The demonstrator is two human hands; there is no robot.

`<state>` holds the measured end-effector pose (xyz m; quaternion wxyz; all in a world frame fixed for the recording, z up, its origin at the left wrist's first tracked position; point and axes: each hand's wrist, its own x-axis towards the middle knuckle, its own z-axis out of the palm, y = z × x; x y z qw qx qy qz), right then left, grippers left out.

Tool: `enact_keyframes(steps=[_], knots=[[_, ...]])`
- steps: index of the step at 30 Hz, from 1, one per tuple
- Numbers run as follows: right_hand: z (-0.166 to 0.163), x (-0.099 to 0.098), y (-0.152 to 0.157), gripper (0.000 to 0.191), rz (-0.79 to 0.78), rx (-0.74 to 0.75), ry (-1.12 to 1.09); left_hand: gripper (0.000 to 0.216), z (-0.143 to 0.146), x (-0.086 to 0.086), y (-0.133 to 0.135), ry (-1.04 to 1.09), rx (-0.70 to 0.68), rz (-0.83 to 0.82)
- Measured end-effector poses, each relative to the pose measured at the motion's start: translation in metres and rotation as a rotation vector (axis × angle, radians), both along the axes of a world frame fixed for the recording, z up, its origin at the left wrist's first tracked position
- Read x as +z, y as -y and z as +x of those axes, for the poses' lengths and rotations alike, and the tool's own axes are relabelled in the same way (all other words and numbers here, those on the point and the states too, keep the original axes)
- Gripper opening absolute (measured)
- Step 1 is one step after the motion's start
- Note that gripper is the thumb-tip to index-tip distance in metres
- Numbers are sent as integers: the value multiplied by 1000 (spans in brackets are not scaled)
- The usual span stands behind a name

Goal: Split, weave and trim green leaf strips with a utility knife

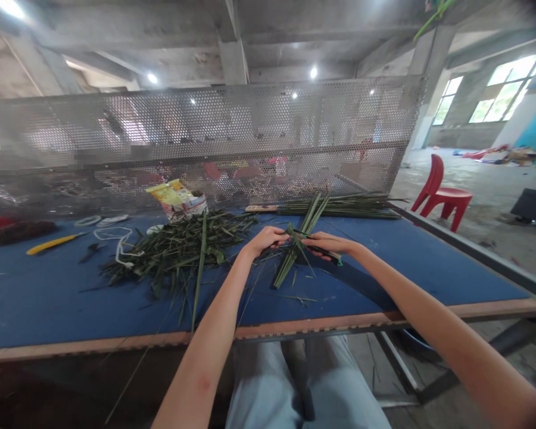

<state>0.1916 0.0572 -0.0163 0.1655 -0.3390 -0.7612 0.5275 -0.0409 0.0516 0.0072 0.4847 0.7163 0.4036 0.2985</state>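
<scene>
My left hand (pixel 270 239) is closed, its fingertips pinching a small folded piece of green leaf (pixel 290 229). From the right, my right hand (pixel 327 244) grips a slim dark tool (pixel 336 257) with a green end; its exact kind is hard to make out. The front of the tool meets the leaf piece between my hands. Just beneath them a small bundle of long green leaf strips (pixel 286 269) lies slanting on the blue table top (pixel 384 268). To the left of my left hand spreads a heap of cut leaf scraps (pixel 178 250).
A yellow-handled knife (pixel 53 243) and white cord (pixel 121 241) lie at left. Behind the heap stands a printed bag (pixel 183 205). More long leaves (pixel 348 206) lie along the back, before a perforated metal screen (pixel 259 131). A red chair (pixel 444 193) stands beyond the table's right edge.
</scene>
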Motion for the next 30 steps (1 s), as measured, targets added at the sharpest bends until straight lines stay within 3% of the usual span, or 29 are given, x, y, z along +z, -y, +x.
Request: enact_keyframes(steps=[6, 14, 19, 26, 30], knots=[[-2, 0, 1, 46, 26, -26, 5, 29, 0, 1, 1, 5, 1, 0], [-8, -9, -9, 47, 180, -134, -50, 27, 2, -8, -10, 171, 149, 0], [-6, -18, -25, 46, 435, -334, 32, 25, -4, -5, -14, 364, 257, -5], [1, -11, -13, 29, 709, -695, 212, 25, 2, 1, -6, 413, 166, -88], [4, 5, -12, 34, 682, -688, -147, 28, 9, -2, -4, 344, 100, -107]])
